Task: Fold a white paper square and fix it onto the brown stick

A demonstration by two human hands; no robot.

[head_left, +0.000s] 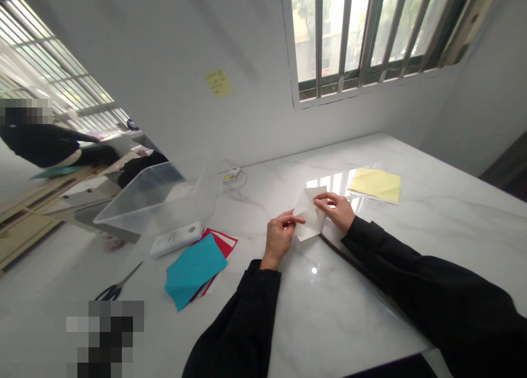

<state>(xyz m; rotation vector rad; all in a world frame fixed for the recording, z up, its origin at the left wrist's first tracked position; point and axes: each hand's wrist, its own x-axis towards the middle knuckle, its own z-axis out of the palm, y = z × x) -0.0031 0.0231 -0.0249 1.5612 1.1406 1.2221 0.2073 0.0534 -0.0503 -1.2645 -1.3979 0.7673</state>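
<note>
A pale cream sheet of paper with crease lines is held up between my two hands, just above the white marble-patterned table. My left hand grips its left edge, with the index finger lying across the front of the sheet. On the upper right side, my right hand pinches the paper between thumb and fingers. Left of my hands lie a turquoise sheet and red sheets, overlapping each other. A stack of yellow paper rests beyond my right hand.
A clear plastic bin stands at the left, behind a white power strip. Scissors lie near the left front. A thin cable sits by the wall, below a yellow sticky note. Another person sits far left.
</note>
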